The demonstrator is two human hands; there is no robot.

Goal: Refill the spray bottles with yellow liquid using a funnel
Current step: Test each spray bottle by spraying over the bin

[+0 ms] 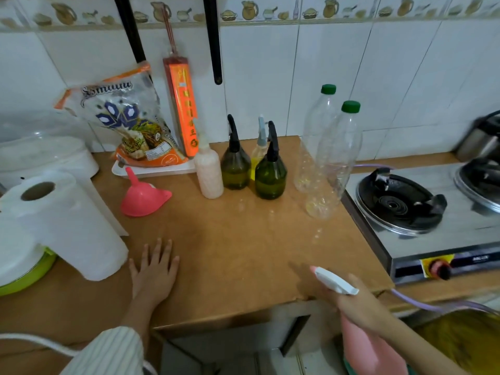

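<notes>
Setting: A person stands at a brown kitchen counter [243,239] against a white tiled wall, seen from a head-worn camera.
Left hand: The left hand [154,269] lies flat on the counter at about 7 o'clock, fingers straight and spread, holding nothing.
Right hand: The right hand [354,301], at 5 o'clock past the counter's front edge, grips the neck of a pink spray bottle [370,345] with a white trigger head [334,280].
Funnel: A pink funnel [142,196] sits mouth down on the counter at 9 o'clock, spout pointing up, near a white paper towel roll [65,226].
Spray bottles: Two dark green spray bottles [270,180] with black heads stand at the centre, a smaller bottle of yellow liquid [257,161] just behind them and a pale textured bottle [209,177] just beside them toward 9 o'clock.
Clear bottles: Two tall clear plastic bottles [335,158] with green caps stand toward 2 o'clock; only traces of yellow show at their bases.
Stove: A steel gas stove [422,212] sits at 3 o'clock.
Backdrop: A printed food bag [127,123] and an orange incense pack [182,109] lean on the wall at 11 o'clock.
</notes>
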